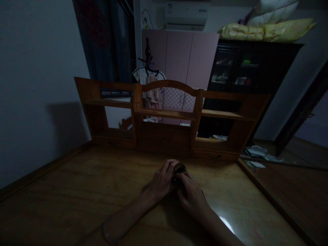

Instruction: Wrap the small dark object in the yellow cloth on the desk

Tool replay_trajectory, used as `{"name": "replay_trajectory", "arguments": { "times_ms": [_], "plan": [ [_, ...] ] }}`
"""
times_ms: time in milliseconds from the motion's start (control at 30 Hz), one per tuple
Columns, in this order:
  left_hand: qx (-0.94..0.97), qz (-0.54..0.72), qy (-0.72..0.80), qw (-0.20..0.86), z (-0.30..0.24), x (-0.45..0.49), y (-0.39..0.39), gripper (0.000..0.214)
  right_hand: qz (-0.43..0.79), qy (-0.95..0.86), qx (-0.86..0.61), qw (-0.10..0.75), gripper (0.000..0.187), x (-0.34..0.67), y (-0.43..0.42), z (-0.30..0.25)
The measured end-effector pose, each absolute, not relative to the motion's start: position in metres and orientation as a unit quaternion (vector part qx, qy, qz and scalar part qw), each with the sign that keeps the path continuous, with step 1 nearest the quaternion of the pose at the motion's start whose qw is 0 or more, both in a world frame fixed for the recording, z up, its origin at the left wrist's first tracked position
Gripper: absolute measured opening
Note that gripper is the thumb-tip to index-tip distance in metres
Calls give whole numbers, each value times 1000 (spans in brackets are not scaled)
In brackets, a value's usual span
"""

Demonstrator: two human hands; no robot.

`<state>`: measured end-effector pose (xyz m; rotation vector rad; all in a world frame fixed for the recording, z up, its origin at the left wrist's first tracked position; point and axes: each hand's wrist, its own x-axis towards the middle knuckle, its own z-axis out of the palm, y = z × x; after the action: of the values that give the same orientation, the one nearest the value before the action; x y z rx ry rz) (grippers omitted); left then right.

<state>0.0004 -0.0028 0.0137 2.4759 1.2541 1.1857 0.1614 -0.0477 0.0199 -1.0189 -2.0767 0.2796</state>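
Observation:
Both hands meet over the wooden desk (107, 191), around a small dark, shiny object (180, 168) with a brownish patch on top. My left hand (164, 177) wraps its fingers along the object's left side. From the right, my right hand (191, 193) presses its curled fingers against the front of it. Much of the object is hidden by the fingers, and the dim light does not show what kind of thing it is. I cannot tell whether it rests on the desk or is held just above.
A wooden shelf unit (166, 114) with drawers stands along the desk's far edge. At the left is a white wall (38, 85). Raised trim (266, 194) runs down the right edge. Behind stand a pink wardrobe (179, 58) and a dark cabinet (271, 65).

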Motion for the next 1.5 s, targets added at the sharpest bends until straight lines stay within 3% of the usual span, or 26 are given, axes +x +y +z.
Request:
{"name": "replay_trajectory", "arguments": {
  "times_ms": [1500],
  "plan": [
    [816,385,426,70,15,2,-3,70,100,-826,-409,374,48,161,-48,21]
  ]
}}
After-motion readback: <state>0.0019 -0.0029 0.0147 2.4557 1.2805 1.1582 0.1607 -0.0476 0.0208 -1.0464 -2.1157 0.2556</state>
